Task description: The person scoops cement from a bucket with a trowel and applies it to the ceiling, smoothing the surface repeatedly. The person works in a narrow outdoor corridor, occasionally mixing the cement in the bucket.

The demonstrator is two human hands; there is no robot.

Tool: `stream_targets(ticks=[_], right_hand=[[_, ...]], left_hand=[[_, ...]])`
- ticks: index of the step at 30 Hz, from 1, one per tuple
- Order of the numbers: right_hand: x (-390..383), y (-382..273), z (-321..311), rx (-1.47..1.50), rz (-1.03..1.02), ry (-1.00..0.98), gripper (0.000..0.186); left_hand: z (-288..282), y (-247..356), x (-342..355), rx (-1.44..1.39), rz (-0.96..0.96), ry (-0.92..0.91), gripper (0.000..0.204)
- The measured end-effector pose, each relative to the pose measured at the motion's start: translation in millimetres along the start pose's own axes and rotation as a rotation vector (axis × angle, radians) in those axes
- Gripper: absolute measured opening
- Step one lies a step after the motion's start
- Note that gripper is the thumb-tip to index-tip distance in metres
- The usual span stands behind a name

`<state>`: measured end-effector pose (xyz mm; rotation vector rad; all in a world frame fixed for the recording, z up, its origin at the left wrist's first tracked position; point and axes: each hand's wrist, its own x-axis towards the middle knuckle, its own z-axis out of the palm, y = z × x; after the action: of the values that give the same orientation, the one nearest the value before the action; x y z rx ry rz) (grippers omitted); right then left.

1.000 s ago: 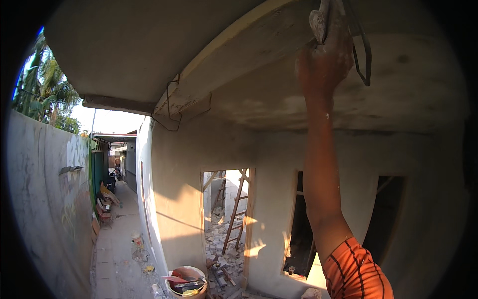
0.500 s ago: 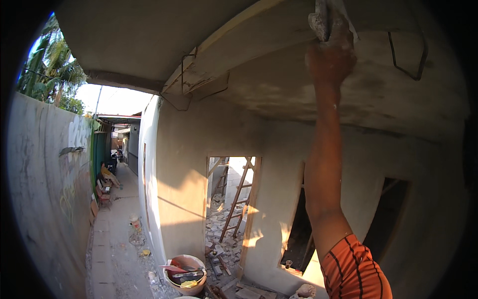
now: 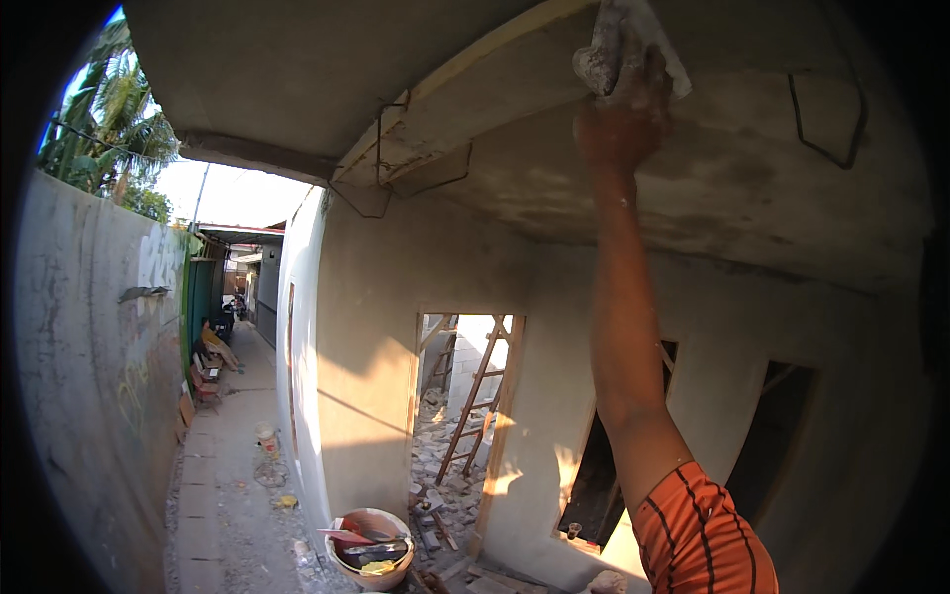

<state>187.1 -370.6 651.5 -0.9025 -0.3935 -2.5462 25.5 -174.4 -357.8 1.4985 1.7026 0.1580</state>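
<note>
My right arm, in an orange sleeve with dark stripes, reaches up from the lower right. At the top of the view my right hand [image 3: 625,127] is closed around the grip of a plastering trowel [image 3: 658,32], its flat blade caked with pale plaster. The blade lies up by the ceiling [image 3: 737,148], which has damp-looking darker patches; whether it presses on the surface I cannot tell. Beside the trowel runs a curved beam edge [image 3: 485,119]. My left hand is out of view.
Bent metal rods [image 3: 381,163] stick out below the beam, and another rod loop [image 3: 829,153] hangs at the right. Below stands a bucket [image 3: 404,571] with tools. A wooden ladder [image 3: 473,406] leans beyond the doorway among rubble. An alley [image 3: 237,426] runs along the left wall.
My right hand and the trowel have moved left and slightly down in view, so more of the blade shows. The surroundings have shifted a little as my head moved.
</note>
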Motion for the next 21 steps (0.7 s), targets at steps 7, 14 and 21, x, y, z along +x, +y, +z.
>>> stream_targets(ticks=[7, 14, 21], right_hand=[[-23, -7, 18, 0.043, 0.02, -0.077, 0.073], [-32, -20, 34, 0.025, 0.021, 0.074, 0.069], [-55, -16, 56, -0.053, 0.002, -0.022, 0.075]], left_hand=[[-8, -4, -3, 0.017, 0.103, -0.106, 0.053], [-2, -6, -6, 0.016, 0.191, 0.045, 0.049], [21, -23, 5, 0.203, 0.415, 0.233, 0.042]])
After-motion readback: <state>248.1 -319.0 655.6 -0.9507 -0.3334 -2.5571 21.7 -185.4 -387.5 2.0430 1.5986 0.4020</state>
